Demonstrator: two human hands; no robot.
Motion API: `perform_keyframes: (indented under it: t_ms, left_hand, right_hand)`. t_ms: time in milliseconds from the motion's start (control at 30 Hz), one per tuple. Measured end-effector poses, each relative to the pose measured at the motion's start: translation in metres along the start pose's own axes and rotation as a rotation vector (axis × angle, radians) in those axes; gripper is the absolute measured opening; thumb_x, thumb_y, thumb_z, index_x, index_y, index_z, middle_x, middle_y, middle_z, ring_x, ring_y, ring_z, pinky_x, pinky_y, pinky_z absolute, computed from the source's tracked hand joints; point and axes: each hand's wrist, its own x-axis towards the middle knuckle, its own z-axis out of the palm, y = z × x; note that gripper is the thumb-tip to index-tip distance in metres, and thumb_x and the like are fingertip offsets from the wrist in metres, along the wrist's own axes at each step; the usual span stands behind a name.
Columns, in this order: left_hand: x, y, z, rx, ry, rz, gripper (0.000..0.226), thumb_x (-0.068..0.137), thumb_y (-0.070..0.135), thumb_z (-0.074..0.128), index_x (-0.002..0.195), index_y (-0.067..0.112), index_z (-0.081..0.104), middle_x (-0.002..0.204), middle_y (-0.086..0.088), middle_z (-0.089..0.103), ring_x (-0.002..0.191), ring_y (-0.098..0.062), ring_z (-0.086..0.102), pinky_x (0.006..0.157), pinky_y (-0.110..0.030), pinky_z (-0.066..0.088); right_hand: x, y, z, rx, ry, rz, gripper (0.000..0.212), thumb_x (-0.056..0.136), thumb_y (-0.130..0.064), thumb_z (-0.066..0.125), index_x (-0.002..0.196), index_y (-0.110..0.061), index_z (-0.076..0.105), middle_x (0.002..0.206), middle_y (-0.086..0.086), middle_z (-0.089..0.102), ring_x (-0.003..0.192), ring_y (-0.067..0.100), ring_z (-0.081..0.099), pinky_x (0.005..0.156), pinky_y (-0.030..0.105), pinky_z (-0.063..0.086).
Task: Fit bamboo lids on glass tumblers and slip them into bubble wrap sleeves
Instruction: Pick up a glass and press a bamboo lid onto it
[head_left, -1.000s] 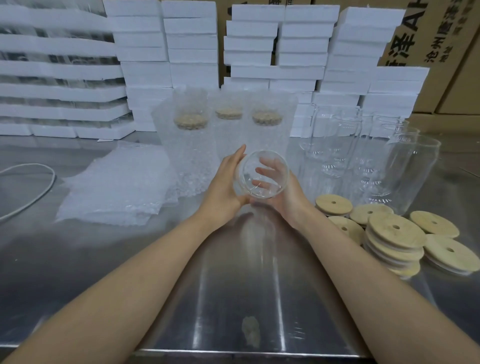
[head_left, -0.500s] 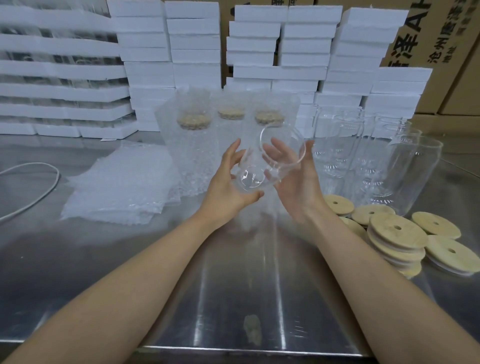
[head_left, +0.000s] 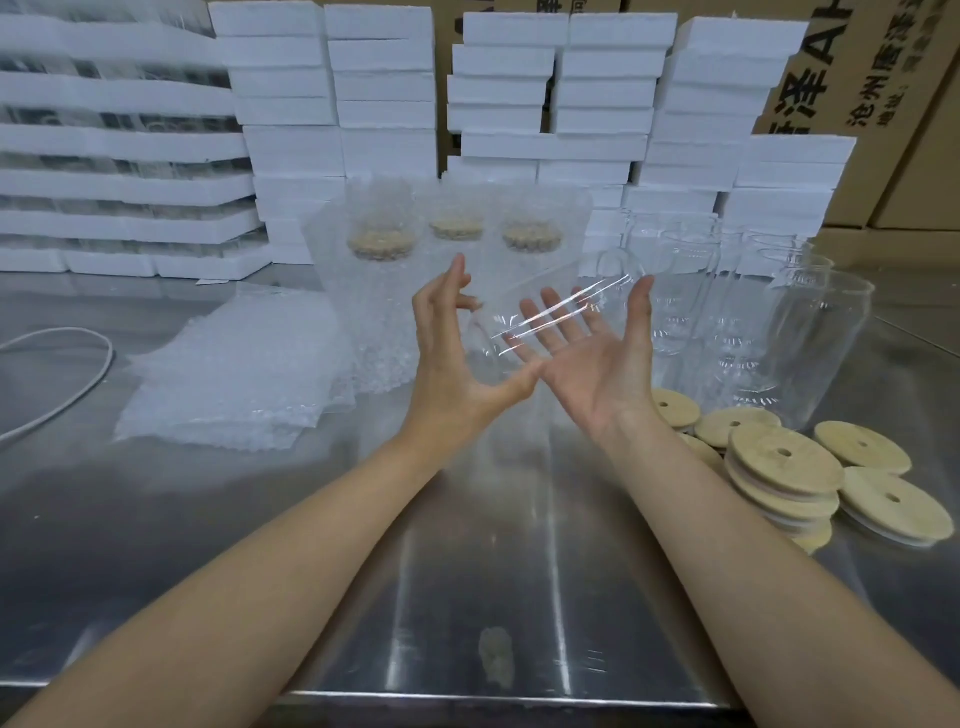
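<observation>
A clear cylindrical glass tumbler (head_left: 550, 314) lay tilted across the straight-fingered right hand (head_left: 592, 364), the spread-fingered left hand (head_left: 452, 374) steadying its base, apparently for inspection.

Print on one carton, partly cut off

We can read text only on the cardboard carton (head_left: 852, 78) at the upper right. It has a large black "泽" followed by "A" and part of another letter. Beside these is a smaller line, "沧州唐泽", which runs out of view, and next to that line "地址:".
</observation>
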Motion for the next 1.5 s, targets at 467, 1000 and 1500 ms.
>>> perform_keyframes:
  t_ms: [467, 1000, 1500]
  left_hand:
    - [-0.003, -0.004, 0.003, -0.078, -0.118, -0.016, 0.111, 0.068, 0.04, 0.083, 0.152, 0.022, 0.012, 0.15, 0.004, 0.038, 0.135, -0.011, 0.041, 0.113, -0.034, 0.034]
    - [0.0, -0.003, 0.004, -0.083, -0.097, 0.077, 0.107, 0.055, 0.032, 0.093, 0.14, 0.044, 0.029, 0.147, 0.009, 0.039, 0.137, -0.007, 0.037, 0.113, -0.026, 0.031]
    - [0.001, -0.016, 0.004, -0.205, -0.057, -0.187, 0.084, 0.07, 0.027, 0.084, 0.137, 0.037, 0.035, 0.128, 0.0, 0.045, 0.115, -0.003, 0.055, 0.095, -0.023, 0.048]
  right_hand:
    - [0.005, 0.024, -0.006, -0.017, 0.105, 0.234, 0.09, 0.089, -0.073, 0.037, 0.154, -0.027, -0.003, 0.133, 0.037, 0.048, 0.099, 0.046, 0.068, 0.072, 0.048, 0.06]
    - [-0.01, 0.033, 0.007, -0.26, 0.078, 0.374, 0.074, 0.089, -0.058, 0.042, 0.143, -0.007, 0.046, 0.143, 0.015, 0.05, 0.12, 0.029, 0.053, 0.104, 0.034, 0.041]
    - [0.004, 0.028, 0.0, -0.624, 0.183, -0.372, 0.041, 0.101, -0.054, 0.028, 0.136, -0.033, 0.032, 0.123, 0.006, 0.063, 0.102, 0.021, 0.069, 0.097, 0.032, 0.05]
